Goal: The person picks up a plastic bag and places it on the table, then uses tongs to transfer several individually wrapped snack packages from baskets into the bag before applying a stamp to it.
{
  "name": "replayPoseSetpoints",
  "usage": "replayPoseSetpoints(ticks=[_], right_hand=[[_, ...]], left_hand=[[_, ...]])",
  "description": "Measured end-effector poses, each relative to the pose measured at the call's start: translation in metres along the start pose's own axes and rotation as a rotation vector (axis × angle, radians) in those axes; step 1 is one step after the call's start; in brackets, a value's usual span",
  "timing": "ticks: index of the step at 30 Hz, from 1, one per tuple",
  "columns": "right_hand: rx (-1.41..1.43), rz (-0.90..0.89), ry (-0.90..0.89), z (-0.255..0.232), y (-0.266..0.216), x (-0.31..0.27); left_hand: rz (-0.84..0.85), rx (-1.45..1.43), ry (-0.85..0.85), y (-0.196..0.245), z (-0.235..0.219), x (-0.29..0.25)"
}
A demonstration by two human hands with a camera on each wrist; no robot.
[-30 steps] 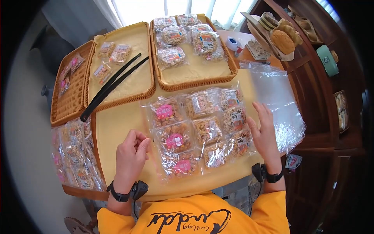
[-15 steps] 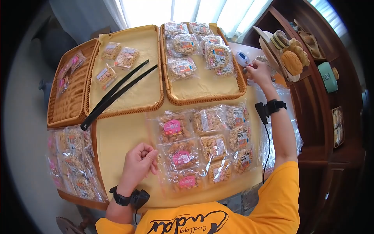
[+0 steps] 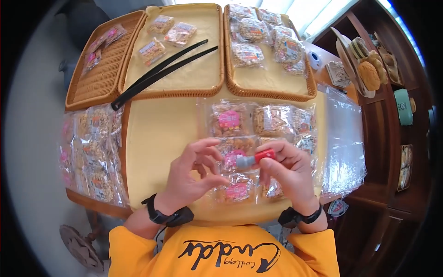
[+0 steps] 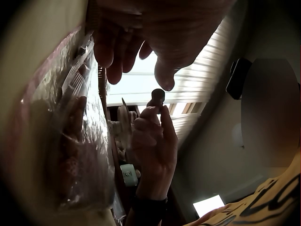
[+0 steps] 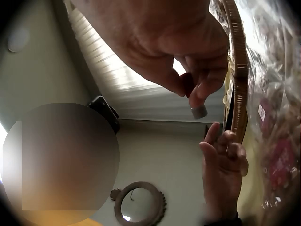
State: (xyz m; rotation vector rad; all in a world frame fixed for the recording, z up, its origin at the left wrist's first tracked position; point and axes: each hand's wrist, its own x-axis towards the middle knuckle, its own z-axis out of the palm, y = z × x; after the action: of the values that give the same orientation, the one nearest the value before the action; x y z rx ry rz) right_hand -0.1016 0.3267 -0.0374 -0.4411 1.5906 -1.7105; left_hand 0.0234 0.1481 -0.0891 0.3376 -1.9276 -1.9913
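Right hand [image 3: 293, 175]: pinches a red-and-grey object [image 3: 265, 155], partly concealed by its fingers, above the bagged snacks [image 3: 229, 119]. Left hand [image 3: 185, 176]: released, fingers loosely bent, at the object's 9 o'clock. Both hands obscure my view of several packs. The right has returned from beside the white-and-blue roll [image 3: 314, 60], 1 o'clock.

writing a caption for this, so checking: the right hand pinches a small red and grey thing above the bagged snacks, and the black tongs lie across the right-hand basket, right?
Not quite: the head view shows the black tongs across the middle basket. The right hand does pinch the small red and grey thing above the bagged snacks.
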Motion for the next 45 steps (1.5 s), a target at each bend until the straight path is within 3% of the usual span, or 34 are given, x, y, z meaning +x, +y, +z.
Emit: replayPoseSetpoints(ticks=[3,4,11,15,17,18,20,21,24,29,31,32,45], right_hand=[[0.06,0.096,-0.044,0.021,0.017,0.005],[0.064,0.089,-0.056,0.022,0.022,0.007],[0.023,0.05,-0.018,0.026,0.043,0.01],[-0.004,0.016,0.009,0.025,0.042,0.007],[0.063,-0.016,0.171,0.019,0.038,0.005],[0.06,-0.01,0.172,0.009,0.037,0.007],[0.215,-0.314,0.355,-0.014,0.036,0.013],[0.213,-0.304,0.354,-0.015,0.034,0.013],[-0.083,-0.152,0.372,-0.01,0.023,0.009],[-0.219,-0.101,0.262,0.003,0.026,0.007],[-0.754,-0.377,0.11,0.001,0.028,0.009],[-0.829,-0.48,0.068,0.002,0.028,0.011],[-0.968,-0.497,-0.062,0.002,0.036,0.015]], left_hand=[[0.045,0.092,-0.069,-0.004,-0.006,-0.005],[0.094,0.201,-0.122,-0.007,-0.008,-0.005],[0.056,0.27,-0.151,-0.003,-0.011,-0.003],[0.117,0.341,-0.183,-0.01,-0.011,-0.004],[0.112,0.308,-0.189,-0.011,-0.013,-0.002],[0.027,0.263,-0.136,-0.011,-0.018,0.0],[-0.068,0.213,-0.076,-0.014,-0.021,0.003],[-0.153,0.075,-0.028,-0.016,-0.021,0.005],[-0.28,-0.105,0.04,-0.016,-0.019,0.007],[-0.326,-0.16,0.058,-0.018,-0.019,0.01],[-0.348,-0.15,0.059,-0.019,-0.021,0.011],[-0.352,-0.151,0.063,-0.02,-0.022,0.012],[-0.427,-0.19,0.045,-0.018,-0.023,0.016]])
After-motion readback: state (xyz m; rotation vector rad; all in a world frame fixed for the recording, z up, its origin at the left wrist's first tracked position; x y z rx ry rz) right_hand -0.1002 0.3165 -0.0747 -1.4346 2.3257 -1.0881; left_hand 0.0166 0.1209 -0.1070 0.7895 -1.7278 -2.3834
